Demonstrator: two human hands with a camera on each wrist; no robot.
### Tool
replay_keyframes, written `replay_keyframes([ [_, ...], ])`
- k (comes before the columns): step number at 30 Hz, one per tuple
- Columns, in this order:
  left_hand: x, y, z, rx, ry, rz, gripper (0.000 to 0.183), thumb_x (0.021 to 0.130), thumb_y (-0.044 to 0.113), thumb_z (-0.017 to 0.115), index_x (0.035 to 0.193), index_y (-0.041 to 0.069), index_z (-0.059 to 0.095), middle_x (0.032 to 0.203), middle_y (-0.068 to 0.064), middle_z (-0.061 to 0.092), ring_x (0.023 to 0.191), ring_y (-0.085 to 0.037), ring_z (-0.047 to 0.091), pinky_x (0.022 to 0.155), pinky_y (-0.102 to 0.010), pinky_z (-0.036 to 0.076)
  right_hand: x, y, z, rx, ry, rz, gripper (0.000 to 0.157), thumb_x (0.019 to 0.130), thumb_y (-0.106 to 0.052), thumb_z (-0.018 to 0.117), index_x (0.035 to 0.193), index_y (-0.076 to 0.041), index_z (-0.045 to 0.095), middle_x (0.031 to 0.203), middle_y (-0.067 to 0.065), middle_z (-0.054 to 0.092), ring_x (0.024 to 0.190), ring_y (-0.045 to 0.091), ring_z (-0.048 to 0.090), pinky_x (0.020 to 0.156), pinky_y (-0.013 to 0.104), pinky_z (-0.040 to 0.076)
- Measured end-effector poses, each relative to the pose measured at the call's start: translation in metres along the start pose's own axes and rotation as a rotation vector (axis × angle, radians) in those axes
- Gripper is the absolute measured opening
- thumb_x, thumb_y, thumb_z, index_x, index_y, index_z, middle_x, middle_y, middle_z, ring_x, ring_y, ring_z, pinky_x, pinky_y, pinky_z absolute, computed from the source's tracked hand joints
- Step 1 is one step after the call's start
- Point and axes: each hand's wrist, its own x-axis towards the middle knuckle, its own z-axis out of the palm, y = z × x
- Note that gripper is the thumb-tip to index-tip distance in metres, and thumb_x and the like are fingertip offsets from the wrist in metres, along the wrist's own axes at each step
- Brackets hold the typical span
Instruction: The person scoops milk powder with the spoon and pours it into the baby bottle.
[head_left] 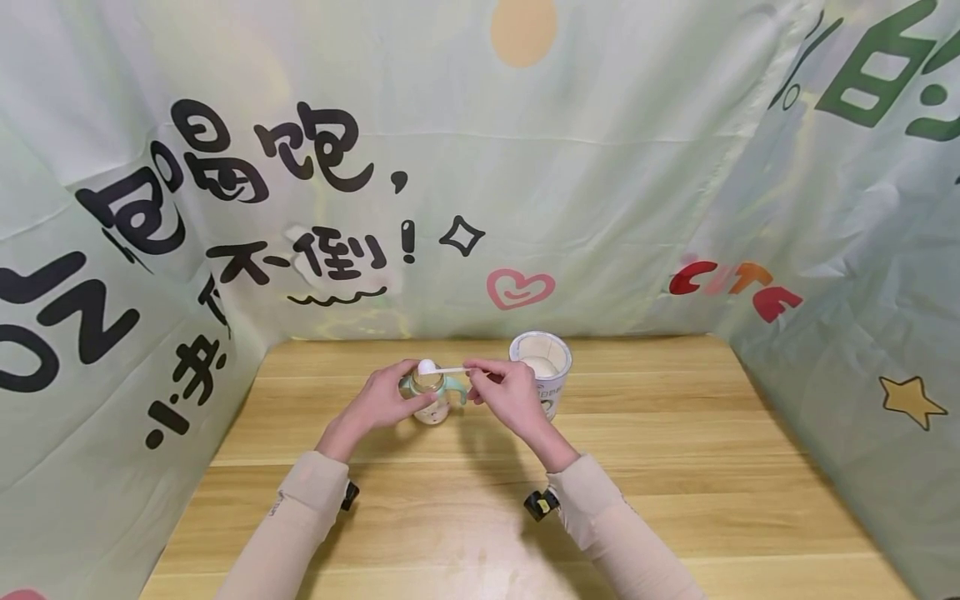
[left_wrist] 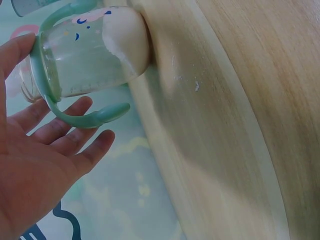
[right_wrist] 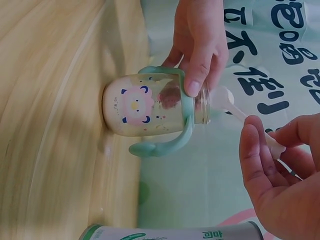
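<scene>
A clear baby bottle (head_left: 432, 412) with mint-green handles and a printed pink animal stands upright and uncapped on the table. My left hand (head_left: 384, 400) grips it near the neck, thumb on one side and fingers on the other. Pale contents (left_wrist: 129, 40) fill the bottom part of the bottle in the left wrist view. With thumb and fingers, my right hand (head_left: 512, 396) pinches the handle of a white scoop (right_wrist: 223, 100), whose bowl is at the bottle's open mouth. Whether powder is falling from the scoop cannot be told.
An open can (head_left: 555, 385) of pale powder stands right of the bottle, partly behind my right hand. White specks (left_wrist: 196, 87) lie on the wooden table (head_left: 675, 483). Printed fabric walls (head_left: 615, 208) enclose its back and sides.
</scene>
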Motion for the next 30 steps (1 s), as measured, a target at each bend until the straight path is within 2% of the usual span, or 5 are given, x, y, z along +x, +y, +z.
replay_keyframes([
  [3,0.000,0.000,0.000,-0.005,0.002,-0.001,0.071,0.095,0.044,0.077,0.150,0.005,0.055,0.134,-0.016,0.070,0.119,-0.032,0.067,0.103,-0.052,0.057,0.001,-0.001,0.000,0.046,0.019,0.013,0.022,0.100,-0.009,0.064,0.114,-0.004,0.081,0.087,0.018,0.080,0.064,0.023,0.075,0.063,0.031,0.064],
  [9,0.000,-0.001,0.000,-0.011,0.003,0.002,0.071,0.095,0.044,0.078,0.149,0.005,0.055,0.134,-0.016,0.070,0.120,-0.034,0.067,0.104,-0.053,0.056,0.002,-0.002,0.000,0.134,0.043,0.042,0.023,0.103,-0.008,0.062,0.116,0.000,0.079,0.092,0.015,0.079,0.061,0.014,0.072,0.060,0.028,0.064],
  [18,-0.002,0.001,-0.001,-0.020,0.001,-0.009,0.073,0.094,0.044,0.078,0.151,0.004,0.054,0.138,-0.019,0.068,0.125,-0.038,0.065,0.108,-0.056,0.054,0.003,-0.002,-0.003,0.259,0.039,0.098,0.024,0.105,-0.011,0.062,0.118,0.005,0.076,0.099,0.030,0.076,0.062,0.014,0.073,0.062,0.033,0.066],
  [23,-0.001,-0.001,-0.001,-0.011,0.004,-0.001,0.073,0.094,0.043,0.078,0.151,0.003,0.054,0.139,-0.020,0.067,0.126,-0.039,0.065,0.109,-0.057,0.053,0.005,-0.001,-0.005,0.281,0.039,0.119,0.024,0.106,-0.011,0.062,0.117,0.005,0.075,0.100,0.031,0.076,0.061,0.013,0.073,0.063,0.036,0.066],
  [30,0.000,-0.002,0.000,0.002,0.008,0.003,0.069,0.094,0.042,0.078,0.148,0.005,0.057,0.136,-0.018,0.069,0.125,-0.038,0.066,0.108,-0.057,0.054,0.006,-0.003,-0.012,0.288,0.069,0.116,0.023,0.105,-0.008,0.061,0.115,0.007,0.075,0.097,0.031,0.075,0.061,0.011,0.072,0.060,0.029,0.064],
])
